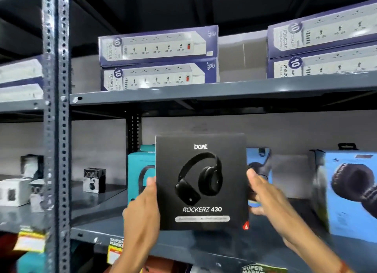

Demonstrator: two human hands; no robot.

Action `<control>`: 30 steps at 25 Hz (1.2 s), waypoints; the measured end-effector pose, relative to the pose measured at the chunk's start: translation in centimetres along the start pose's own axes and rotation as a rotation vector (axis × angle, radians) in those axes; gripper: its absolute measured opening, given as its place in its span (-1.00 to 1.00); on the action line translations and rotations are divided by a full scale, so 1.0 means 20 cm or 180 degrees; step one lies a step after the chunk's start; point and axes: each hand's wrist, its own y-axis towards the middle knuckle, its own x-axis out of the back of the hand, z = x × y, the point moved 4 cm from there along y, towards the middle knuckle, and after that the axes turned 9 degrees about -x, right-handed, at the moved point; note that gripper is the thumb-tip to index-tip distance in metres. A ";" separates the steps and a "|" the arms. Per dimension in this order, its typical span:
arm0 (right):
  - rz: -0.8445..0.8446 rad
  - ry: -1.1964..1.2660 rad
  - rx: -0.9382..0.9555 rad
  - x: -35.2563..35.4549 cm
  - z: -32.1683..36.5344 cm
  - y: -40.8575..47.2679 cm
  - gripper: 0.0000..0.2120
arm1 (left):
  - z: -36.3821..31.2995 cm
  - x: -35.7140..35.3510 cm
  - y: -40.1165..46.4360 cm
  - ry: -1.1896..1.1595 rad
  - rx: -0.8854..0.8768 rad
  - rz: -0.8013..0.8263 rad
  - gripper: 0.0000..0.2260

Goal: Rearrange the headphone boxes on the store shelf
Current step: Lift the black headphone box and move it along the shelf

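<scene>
Grey metal shelves (204, 93) fill the view, with a grey wall behind them. Both hands hold up one black headphone box (202, 181) in front of the middle shelf. It stands straight, with its front facing us and the words "boAt" and "ROCKERZ 430" on it. The left hand (142, 209) grips the box's left edge, with the thumb on the front. The right hand (263, 191) presses on the right edge, thumb at the front and fingers behind. The bottom edge of the box is just above the front lip of the shelf; I cannot tell if it touches. Right behind the box on the left stands a teal headphone box (138, 170). Behind it on the right peeks a light blue headphone box (259, 160). Farther right, after a bare gap, stands a bigger blue headphone box (350, 193). Left of the teal box the shelf is mostly bare, with only a small black-and-white box (94, 180) near the back. Past the upright post (56, 130) with holes sit some small white boxes (14, 191). On the shelf above lie stacked power strip boxes (159, 56), with open room between that shelf and the top of the black box.
</scene>
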 end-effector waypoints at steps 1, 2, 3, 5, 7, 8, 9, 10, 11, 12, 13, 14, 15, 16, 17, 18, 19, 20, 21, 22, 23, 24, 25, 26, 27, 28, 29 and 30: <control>0.0106 0.0032 0.0004 -0.07 -0.04 0.00 -0.53 | 0.06 0.05 -0.01 0.0074 0.0039 -0.0058 0.05; 0.0203 0.0086 -0.0013 -0.15 -0.06 0.01 -0.53 | 0.11 0.09 -0.01 0.0131 0.0032 -0.0051 0.01; 0.0302 0.0139 -0.0068 -0.22 -0.09 0.01 -0.56 | 0.15 0.13 -0.01 0.0130 0.0016 -0.0018 -0.03; 0.0418 0.0166 -0.0117 -0.33 -0.12 0.02 -0.58 | 0.22 0.18 0.00 0.0135 0.0118 0.0007 -0.15; 0.0458 0.0129 -0.0178 -0.40 -0.14 0.03 -0.58 | 0.27 0.21 0.00 0.0203 0.0173 0.0060 -0.15; 0.0465 0.0142 -0.0206 -0.42 -0.15 0.03 -0.63 | 0.27 0.20 -0.01 0.0150 0.0191 0.0133 -0.17; 0.0459 0.0130 -0.0231 -0.44 -0.16 0.04 -0.70 | 0.29 0.20 -0.02 0.0014 0.0170 0.0205 -0.23; 0.0446 0.0067 -0.0251 -0.45 -0.17 0.04 -0.73 | 0.29 0.20 -0.04 -0.0133 0.0157 0.0252 -0.31; 0.0435 0.0003 -0.0234 -0.46 -0.18 0.05 -0.66 | 0.30 0.20 -0.04 -0.0220 0.0134 0.0273 -0.39; 0.0407 -0.0082 -0.0198 -0.45 -0.20 0.06 -0.50 | 0.31 0.21 -0.05 -0.0238 0.0167 0.0324 -0.43; 0.0395 -0.0181 -0.0205 -0.45 -0.21 0.06 -0.34 | 0.32 0.21 -0.05 -0.0244 0.0131 0.0405 -0.42; 0.0382 -0.0262 -0.0227 -0.45 -0.22 0.05 -0.21 | 0.33 0.21 -0.06 -0.0224 0.0103 0.0471 -0.39; 0.0364 -0.0308 -0.0239 -0.45 -0.23 0.05 -0.13 | 0.33 0.22 -0.06 -0.0206 0.0062 0.0496 -0.36; 0.0340 -0.0321 -0.0233 -0.44 -0.22 0.03 -0.08 | 0.31 0.23 -0.06 -0.0199 0.0031 0.0476 -0.35; 0.0290 -0.0301 -0.0230 -0.42 -0.21 0.01 -0.09 | 0.29 0.24 -0.06 -0.0184 -0.0042 0.0384 -0.35; 0.0210 -0.0249 -0.0197 -0.41 -0.18 0.00 -0.13 | 0.24 0.26 -0.06 -0.0132 -0.0204 0.0255 -0.36; 0.0083 -0.0209 -0.0124 -0.38 -0.14 -0.03 -0.18 | 0.17 0.26 -0.05 -0.0079 -0.0463 0.0132 -0.36; -0.0055 -0.0192 -0.0023 -0.35 -0.10 -0.05 -0.23 | 0.08 0.27 -0.04 -0.0029 -0.0781 0.0020 -0.34; -0.0197 -0.0198 0.0093 -0.30 -0.06 -0.06 -0.26 | -0.03 0.24 -0.04 -0.0052 -0.1120 -0.0039 -0.33; -0.0326 -0.0224 0.0198 -0.24 0.00 -0.08 -0.30 | -0.14 0.20 -0.04 -0.0136 -0.1430 -0.0039 -0.33; -0.0440 -0.0251 0.0303 -0.17 0.05 -0.10 -0.32 | -0.26 0.14 -0.04 -0.0268 -0.1679 0.0021 -0.34; -0.0544 -0.0271 0.0429 -0.10 0.12 -0.12 -0.32 | -0.39 0.06 -0.05 -0.0434 -0.1859 0.0109 -0.36; -0.0668 -0.0262 0.0564 -0.01 0.17 -0.14 -0.30 | -0.50 -0.03 -0.05 -0.0639 -0.1944 0.0237 -0.37; -0.0858 -0.0213 0.0692 0.09 0.23 -0.16 -0.28 | -0.61 -0.15 -0.07 -0.0883 -0.1928 0.0421 -0.38; -0.1081 -0.0156 0.0814 0.21 0.27 -0.19 -0.29 | -0.72 -0.27 -0.09 -0.1149 -0.1814 0.0662 -0.41; -0.1265 -0.0108 0.0891 0.32 0.31 -0.22 -0.34 | -0.81 -0.39 -0.12 -0.1409 -0.1619 0.0952 -0.45; -0.1470 -0.0135 0.0919 0.45 0.31 -0.25 -0.41 | -0.89 -0.52 -0.16 -0.1697 -0.1363 0.1278 -0.48; -0.1656 -0.0183 0.0906 0.56 0.29 -0.27 -0.47 | -0.94 -0.64 -0.20 -0.1925 -0.1084 0.1595 -0.49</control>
